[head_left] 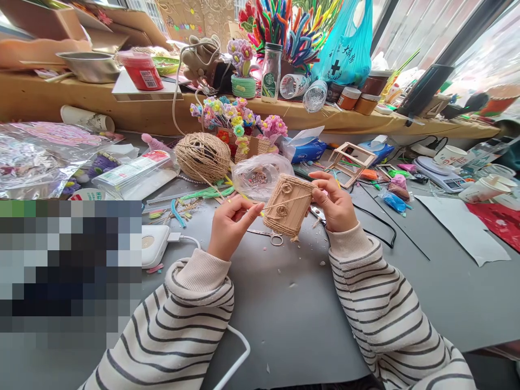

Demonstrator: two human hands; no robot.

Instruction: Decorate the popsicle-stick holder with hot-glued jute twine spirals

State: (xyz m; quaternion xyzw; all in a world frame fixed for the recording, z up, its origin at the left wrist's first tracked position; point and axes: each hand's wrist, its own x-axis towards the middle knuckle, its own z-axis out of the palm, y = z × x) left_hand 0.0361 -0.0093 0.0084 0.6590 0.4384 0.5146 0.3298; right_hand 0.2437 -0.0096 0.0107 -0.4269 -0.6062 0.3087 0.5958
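Observation:
My right hand pinches the upper right edge of a small twine-trimmed box, which it holds tilted above the table. Two coiled twine rosettes sit on the box's face, and rope wraps its edges. A strand of jute twine runs taut across that face to my left hand, whose thumb and fingers are closed on it. Behind the hands lies a big ball of jute twine. Scissors lie on the table below the box, partly hidden by it.
A clear plastic bag of small bits lies just behind the box. To the left are a white power bank with a cable and green pipe cleaners. A wooden frame, a kitchen scale and white paper are on the right.

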